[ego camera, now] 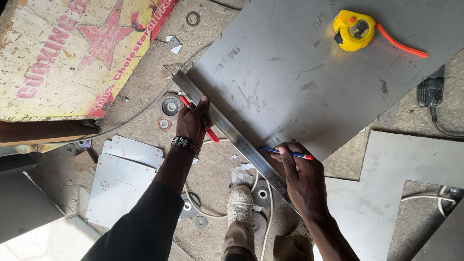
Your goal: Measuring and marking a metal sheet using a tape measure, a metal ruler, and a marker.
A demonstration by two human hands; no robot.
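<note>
The right hand [302, 176] pinches a blue pen [285, 152], tip on the metal sheet [290, 82] beside the steel bar [227, 126]. Further left, the left hand [193, 121] presses the bar, gripping a red pen [209, 132]. A yellow tape measure [355, 30] lies far right.

Metal sheet [309, 77] is the anchor: tape measure [354, 30] sits on its far end, steel angle bar [227, 128] lies along its near-left edge, grinding discs [170, 106] scatter left of it, shoe [240, 204] below.
</note>
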